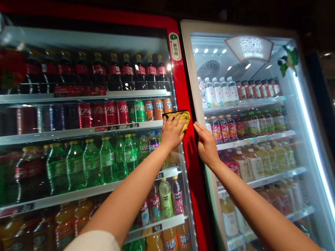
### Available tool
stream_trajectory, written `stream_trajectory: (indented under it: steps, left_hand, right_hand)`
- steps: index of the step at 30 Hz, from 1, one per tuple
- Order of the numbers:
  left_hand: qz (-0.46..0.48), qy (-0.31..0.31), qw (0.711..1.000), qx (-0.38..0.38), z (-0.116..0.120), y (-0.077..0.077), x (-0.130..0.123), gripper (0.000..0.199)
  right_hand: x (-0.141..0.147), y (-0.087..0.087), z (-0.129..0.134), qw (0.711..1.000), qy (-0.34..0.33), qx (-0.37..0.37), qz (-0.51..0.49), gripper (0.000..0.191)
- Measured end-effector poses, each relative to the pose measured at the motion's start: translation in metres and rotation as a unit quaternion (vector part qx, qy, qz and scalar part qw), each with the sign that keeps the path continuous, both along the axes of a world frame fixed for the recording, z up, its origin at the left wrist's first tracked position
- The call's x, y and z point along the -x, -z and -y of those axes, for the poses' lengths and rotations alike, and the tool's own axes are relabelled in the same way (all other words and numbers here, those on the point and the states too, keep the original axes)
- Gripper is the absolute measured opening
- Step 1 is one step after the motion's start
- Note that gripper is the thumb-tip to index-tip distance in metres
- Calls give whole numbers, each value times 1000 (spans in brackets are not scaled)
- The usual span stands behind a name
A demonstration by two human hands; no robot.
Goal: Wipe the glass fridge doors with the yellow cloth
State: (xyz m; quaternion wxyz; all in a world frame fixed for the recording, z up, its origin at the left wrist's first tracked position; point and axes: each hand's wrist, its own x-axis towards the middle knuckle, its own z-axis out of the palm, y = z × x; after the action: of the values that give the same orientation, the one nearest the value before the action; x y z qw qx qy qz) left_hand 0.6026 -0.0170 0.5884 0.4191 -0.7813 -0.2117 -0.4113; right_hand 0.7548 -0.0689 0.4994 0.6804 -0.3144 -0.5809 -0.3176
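Note:
My left hand [171, 132] presses a yellow cloth [184, 120] with a dark edge flat against the glass door, where it meets the red frame [180, 80] of the left drinks fridge. The fingers lie over the cloth. To the right, my right hand [208, 144] is at the pale frame [188, 52] of the second fridge, fingers stretched out toward the gap between the two fridges. No object shows in it. Behind the glass near the cloth stand orange cans [158, 109] and a green can [139, 111].
The left fridge holds shelves of cola bottles [98, 69], red cans [110, 114] and green bottles [106, 158]. The lit right fridge holds clear bottles [220, 90] and pale drinks [255, 162]. A light strip [311, 139] runs down its right side.

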Motion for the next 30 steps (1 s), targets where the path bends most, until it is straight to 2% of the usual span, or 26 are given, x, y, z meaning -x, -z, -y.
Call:
stream_trajectory:
  steps: [3,5,8,10,12,14,16,18,21,23,25,27,30]
  left_hand:
    - [42,-14,999,0,1,-44,-18,53]
    - [46,-17,999,-6,1,-66,-25,53]
    - [50,-20,999,-9,0,-89,-25,52]
    - [67,-22,997,-6,-1,-99,-16,51]
    - [107,-22,994,-2,-3,-105,-1,51]
    - [161,-25,987,1,-4,-104,17,50]
    - [214,-32,976,3,-5,-92,33,50]
    - [236,-41,971,-1,-4,-71,43,51]
    - [168,-51,984,-11,-2,-42,42,50]
    - [101,-56,993,-12,-1,-38,33,49]
    - [56,-56,997,-13,0,-51,23,50]
    - [42,-57,997,-12,0,-78,16,51]
    - [103,-50,993,-9,-1,-117,20,51]
  right_hand:
    - [5,-5,-2,1000,0,9,6,73]
    - [9,-8,-5,1000,4,18,7,74]
    - [13,-11,-10,999,10,31,7,75]
    - [15,-11,-11,999,12,37,14,74]
    - [15,-10,-11,999,16,41,25,73]
    - [15,-8,-11,998,22,40,37,72]
    - [15,-8,-10,998,28,40,46,71]
    - [15,-12,-12,998,30,39,48,68]
    - [15,-29,-16,999,14,32,42,67]
    - [15,-47,-22,999,-8,16,41,71]
    - [15,-70,-29,999,-20,-6,39,76]
    - [16,-93,-38,999,-18,-23,30,77]
    - [20,-118,-54,1000,4,-22,18,70]
